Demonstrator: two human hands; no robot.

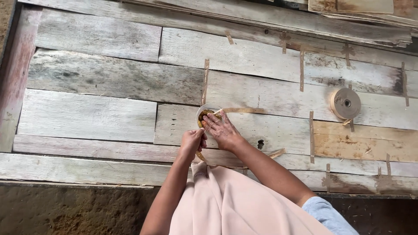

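Note:
A small white bowl (pixel 201 112) with brownish paste inside sits on the pale wooden boards (pixel 96 115). My right hand (pixel 222 128) lies flat over the bowl, fingers pressing a strip of brown paper tape (pixel 244 110) that runs from the bowl to the right. My left hand (pixel 193 142) is closed around the lower end of the tape strip just below the bowl. The strip curves down toward my body.
A roll of brown paper tape (pixel 345 103) lies on the boards at the right. Several short tape pieces (pixel 301 69) cover seams between the boards. Loose thin sheets (pixel 348 17) are stacked at the top. Dirt floor (pixel 69 211) lies below the boards' near edge.

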